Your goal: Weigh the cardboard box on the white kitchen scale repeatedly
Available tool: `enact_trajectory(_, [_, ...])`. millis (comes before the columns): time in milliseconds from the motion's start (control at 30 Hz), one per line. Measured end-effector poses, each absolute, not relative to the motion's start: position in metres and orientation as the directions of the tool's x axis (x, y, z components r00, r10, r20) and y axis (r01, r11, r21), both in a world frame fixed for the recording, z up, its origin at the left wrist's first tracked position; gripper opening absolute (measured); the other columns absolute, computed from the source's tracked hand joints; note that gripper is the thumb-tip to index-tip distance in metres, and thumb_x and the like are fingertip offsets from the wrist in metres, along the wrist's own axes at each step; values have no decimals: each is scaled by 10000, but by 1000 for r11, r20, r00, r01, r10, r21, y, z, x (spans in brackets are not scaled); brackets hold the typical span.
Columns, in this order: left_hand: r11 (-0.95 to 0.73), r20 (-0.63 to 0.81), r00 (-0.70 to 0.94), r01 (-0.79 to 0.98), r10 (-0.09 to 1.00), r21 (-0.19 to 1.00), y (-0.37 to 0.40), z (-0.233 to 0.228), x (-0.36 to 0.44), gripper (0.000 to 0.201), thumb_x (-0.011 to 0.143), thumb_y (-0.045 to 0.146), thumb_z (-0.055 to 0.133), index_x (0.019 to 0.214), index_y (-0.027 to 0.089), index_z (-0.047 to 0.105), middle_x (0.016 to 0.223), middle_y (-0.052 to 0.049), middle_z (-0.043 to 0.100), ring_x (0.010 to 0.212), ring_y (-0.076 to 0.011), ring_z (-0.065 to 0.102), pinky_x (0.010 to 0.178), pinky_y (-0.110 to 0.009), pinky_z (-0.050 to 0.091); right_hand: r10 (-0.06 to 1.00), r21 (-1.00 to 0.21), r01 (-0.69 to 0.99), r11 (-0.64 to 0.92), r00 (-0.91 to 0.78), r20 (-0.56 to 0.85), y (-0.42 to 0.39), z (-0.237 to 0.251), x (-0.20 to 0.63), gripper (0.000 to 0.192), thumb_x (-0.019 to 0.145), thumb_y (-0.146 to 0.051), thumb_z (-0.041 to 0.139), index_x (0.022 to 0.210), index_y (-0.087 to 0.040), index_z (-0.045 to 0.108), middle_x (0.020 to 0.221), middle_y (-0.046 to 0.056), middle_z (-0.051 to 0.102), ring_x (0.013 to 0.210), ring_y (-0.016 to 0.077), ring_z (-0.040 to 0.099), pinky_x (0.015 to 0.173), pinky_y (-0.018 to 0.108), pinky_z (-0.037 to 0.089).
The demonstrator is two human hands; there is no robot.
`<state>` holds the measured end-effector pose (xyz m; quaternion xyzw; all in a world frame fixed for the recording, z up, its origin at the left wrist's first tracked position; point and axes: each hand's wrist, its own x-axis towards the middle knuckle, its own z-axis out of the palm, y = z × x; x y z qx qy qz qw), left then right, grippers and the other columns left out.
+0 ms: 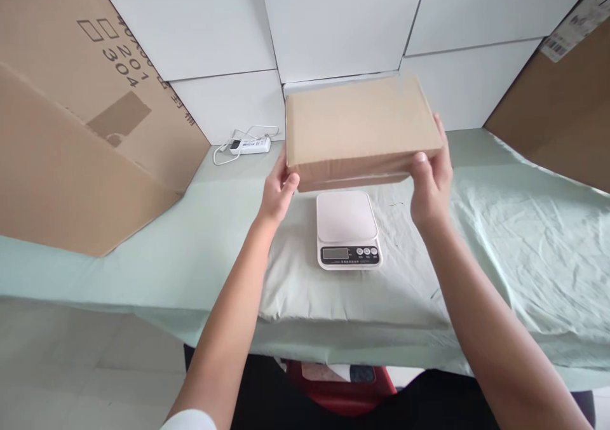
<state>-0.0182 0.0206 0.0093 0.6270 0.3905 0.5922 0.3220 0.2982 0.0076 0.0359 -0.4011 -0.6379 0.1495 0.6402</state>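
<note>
A flat brown cardboard box (357,128) is held in the air between both hands, above and just behind a small white digital scale (347,228). My left hand (279,192) grips the box's left end, thumb on the front edge. My right hand (431,182) grips the right end, thumb on the front and fingers along the side. The scale's platform is bare and its display faces me. The box does not touch the scale.
The table wears a wrinkled pale green cloth (524,239). A large cardboard box (81,119) leans at the left and another (562,100) at the right. A white power strip with cable (248,144) lies at the back. White panels form the wall.
</note>
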Motion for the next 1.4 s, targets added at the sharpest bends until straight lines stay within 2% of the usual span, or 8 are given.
enact_trajectory(67, [-441, 442, 11, 104, 897, 891, 42, -2, -13, 988, 817, 997, 665, 1464, 251, 715, 921, -60, 686, 797, -232, 665, 727, -375, 566, 715, -722, 288, 628, 153, 683, 40, 19, 295, 1033, 895, -935, 627, 1735, -366, 434, 1864, 69, 436, 1774, 419, 354, 1476, 721, 270])
enact_trajectory(167, [-385, 388, 13, 151, 922, 910, 62, -26, -10, 1030, 798, 1017, 659, 1484, 250, 725, 843, -21, 639, 774, -213, 615, 763, -370, 560, 758, -775, 262, 576, 184, 626, 72, -17, 290, 1126, 845, -984, 613, 1742, -344, 381, 1852, 109, 437, 1762, 425, 367, 1456, 738, 282])
enact_trajectory(333, [-354, 368, -27, 214, 930, 911, 70, -49, -13, 981, 818, 1014, 640, 1430, 257, 764, 787, 8, 596, 738, -186, 583, 736, -340, 544, 793, -799, 236, 552, 146, 591, 83, -49, 290, 1159, 840, -988, 610, 1767, -358, 318, 1833, 118, 456, 1727, 413, 425, 1439, 718, 325])
enact_trajectory(600, [-324, 335, -33, 182, 942, 928, 77, -53, -9, 975, 818, 1014, 641, 1396, 238, 760, 804, -3, 536, 749, -202, 542, 768, -360, 492, 797, -802, 221, 555, 135, 589, 91, -54, 290, 1169, 847, -964, 627, 1773, -341, 279, 1823, 142, 469, 1703, 400, 473, 1416, 684, 382])
enact_trajectory(733, [-307, 318, -42, 170, 947, 937, 80, -57, -10, 944, 831, 988, 659, 1413, 252, 766, 792, -6, 554, 757, -210, 583, 782, -365, 528, 822, -820, 230, 524, 117, 558, 94, -58, 291, 1228, 804, -1003, 619, 1785, -361, 254, 1859, 125, 416, 1725, 406, 433, 1430, 689, 363])
enact_trajectory(933, [-294, 304, -29, 188, 952, 937, 81, -57, -9, 1008, 823, 1005, 627, 1464, 236, 748, 786, -10, 577, 758, -217, 605, 804, -376, 554, 828, -833, 203, 514, 134, 544, 98, -62, 294, 1244, 781, -986, 664, 1767, -335, 274, 1843, 135, 441, 1716, 419, 449, 1442, 706, 337])
enact_trajectory(1167, [-227, 245, -20, 313, 969, 922, 72, -47, -7, 1012, 900, 1010, 488, 1552, 262, 685, 862, -21, 584, 844, -213, 608, 881, -369, 538, 838, -845, 171, 507, 128, 530, 95, -64, 295, 1133, 857, -922, 670, 1764, -357, 293, 1834, 109, 468, 1730, 395, 446, 1460, 641, 352])
enact_trajectory(1400, [-192, 206, -12, 318, 978, 928, 71, -44, -6, 1010, 933, 997, 466, 1639, 288, 607, 862, -25, 591, 848, -232, 617, 890, -382, 524, 846, -849, 181, 496, 118, 519, 94, -64, 295, 1117, 852, -936, 666, 1754, -383, 309, 1827, 98, 485, 1732, 394, 444, 1466, 648, 336])
